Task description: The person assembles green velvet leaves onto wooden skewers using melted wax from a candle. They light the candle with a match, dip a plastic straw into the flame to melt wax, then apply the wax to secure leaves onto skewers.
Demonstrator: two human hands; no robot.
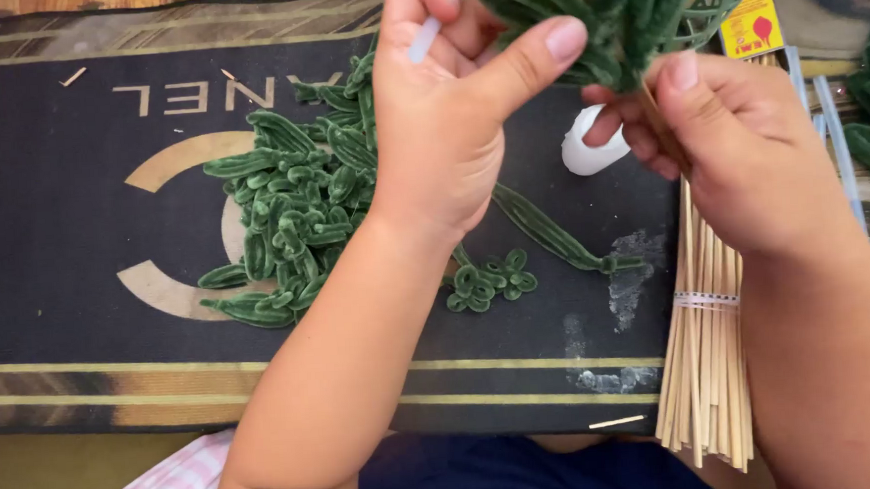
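Mat: a dark mat [80, 283] with pale curved markings and gold stripes along its near edge is lying flat, serving as the landmark for everything else.
Left hand: the left hand [449, 125] is hovering above the mat's far middle, fingers curled and thumb stretched out, pressing against the green bundle; a thin pale stick [424, 39] is poking out between its fingers.
Right hand: the right hand [738, 149] is hovering over the mat's right edge, fingers clenched, pinching the lower end of the bundle between thumb and forefinger.
Green bundle: a cluster of fuzzy green chenille leaves [592, 13] is being held in the air by both hands, above the mat's far right part.
Leaf pile: a heap of loose green chenille loops [290, 217] is lying on the mat's centre, left of the left wrist.
Bamboo sticks: a tied bundle of thin bamboo sticks [704, 359] is resting across the mat's right edge, under the right forearm.
Long leaf: one long green piece [554, 236] is lying on the mat between the two wrists.
Small cluster: a little knot of green loops [487, 281] is sitting on the mat just near of the left wrist.
White piece: a small white rounded object [581, 152] is sitting on the mat, touching the right hand's fingertips.
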